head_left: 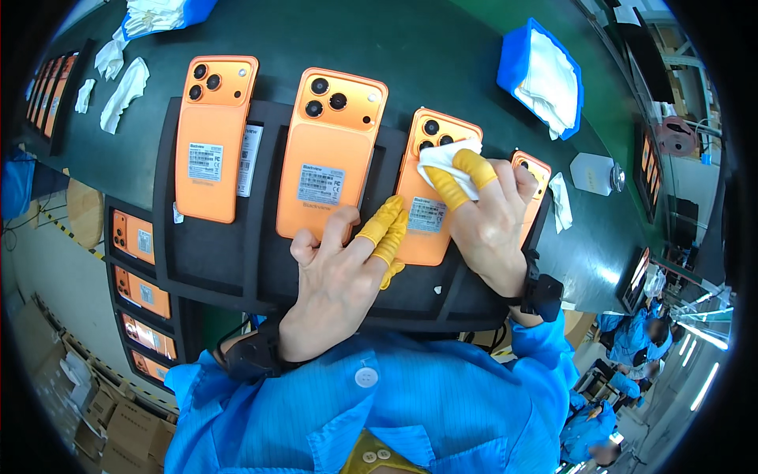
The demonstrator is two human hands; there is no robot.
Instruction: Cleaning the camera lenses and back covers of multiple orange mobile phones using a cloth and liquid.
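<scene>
The right hand [485,221], with yellow finger covers on two fingertips, pinches a folded white cloth [444,162] and presses it onto the camera end of the third orange phone [430,197]. The left hand [339,272] lies at about eight o'clock from it, fingers loosely spread, its two yellow-capped fingertips resting on the lower left edge of that same phone. The phone lies back up on a black tray [209,253]. At nine o'clock from the phone is a second orange phone [328,150], and farther that way a first orange phone [213,134]. At three o'clock a fourth orange phone [533,170] peeks out behind the right hand. The tray sits on a dark green bench [442,47]. At one o'clock on the bench stands a blue box of white cloths [545,75]; loose white rags [122,91] lie at ten o'clock.
</scene>
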